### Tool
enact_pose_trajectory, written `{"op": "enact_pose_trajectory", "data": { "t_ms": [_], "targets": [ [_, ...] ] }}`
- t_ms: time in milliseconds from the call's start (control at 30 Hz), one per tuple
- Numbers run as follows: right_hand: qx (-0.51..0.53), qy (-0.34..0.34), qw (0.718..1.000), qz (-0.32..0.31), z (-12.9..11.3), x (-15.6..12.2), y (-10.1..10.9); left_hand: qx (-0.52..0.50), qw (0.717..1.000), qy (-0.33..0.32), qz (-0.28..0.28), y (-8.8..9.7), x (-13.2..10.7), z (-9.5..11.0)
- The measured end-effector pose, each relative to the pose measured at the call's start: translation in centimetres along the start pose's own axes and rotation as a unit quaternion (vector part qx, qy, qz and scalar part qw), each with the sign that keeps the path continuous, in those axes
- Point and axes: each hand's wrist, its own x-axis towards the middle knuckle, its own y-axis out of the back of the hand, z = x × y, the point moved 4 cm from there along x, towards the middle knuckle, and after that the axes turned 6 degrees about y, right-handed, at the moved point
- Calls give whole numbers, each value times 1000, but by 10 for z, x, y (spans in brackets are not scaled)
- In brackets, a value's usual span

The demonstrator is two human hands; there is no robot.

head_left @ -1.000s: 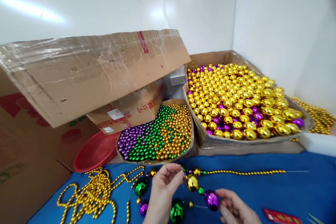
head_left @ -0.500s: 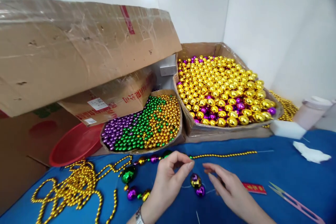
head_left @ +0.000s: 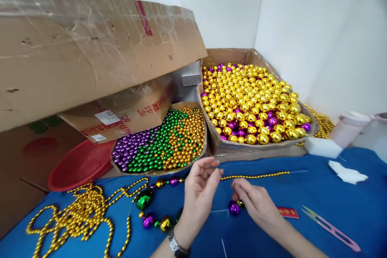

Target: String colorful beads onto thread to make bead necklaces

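My left hand (head_left: 200, 193), with a watch on its wrist, is raised over the blue cloth. Its thumb and fingertips are apart, and I see nothing between them. My right hand (head_left: 256, 201) is closed in a pinch; whatever the fingertips hold is too small to tell. Just below those fingers are a large purple bead (head_left: 234, 208) and a gold bead (head_left: 240, 204) partly covered by the hand. A thin clear string (head_left: 219, 211) runs left from the purple bead. Left of my left hand lies a strand of large green, purple and gold beads (head_left: 148, 221), partly hidden by it.
Gold bead strings (head_left: 81, 213) pile up at left, near a red basin (head_left: 80, 165). Behind are a box of small beads (head_left: 206, 145) and a box of large beads (head_left: 217, 147). Thread snips (head_left: 331, 229), a red packet (head_left: 288, 212) and white tissue (head_left: 347, 172) lie at right.
My left fingers have spread from a near pinch. The right fingers have drawn together above the purple and gold beads, which have shifted. The view has moved slightly.
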Motion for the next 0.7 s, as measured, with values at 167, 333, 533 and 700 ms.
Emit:
{"op": "enact_pose_trajectory", "data": {
  "t_ms": [167,333,533,700],
  "targets": [
    [29,-47,998,36,3,0,4,191,967,-40,-162,-21,-14,-60],
    [59,-83,994,37,12,-8,2,377,895,-100,-218,-36,-12,-103],
    [117,-146,977,104,32,-26,29,487,846,-98,-192,-26,-12,-127],
    [189,-200,932,235,36,-36,60,568,795,-116,-181,-6,-23,-138]
  ]
}}
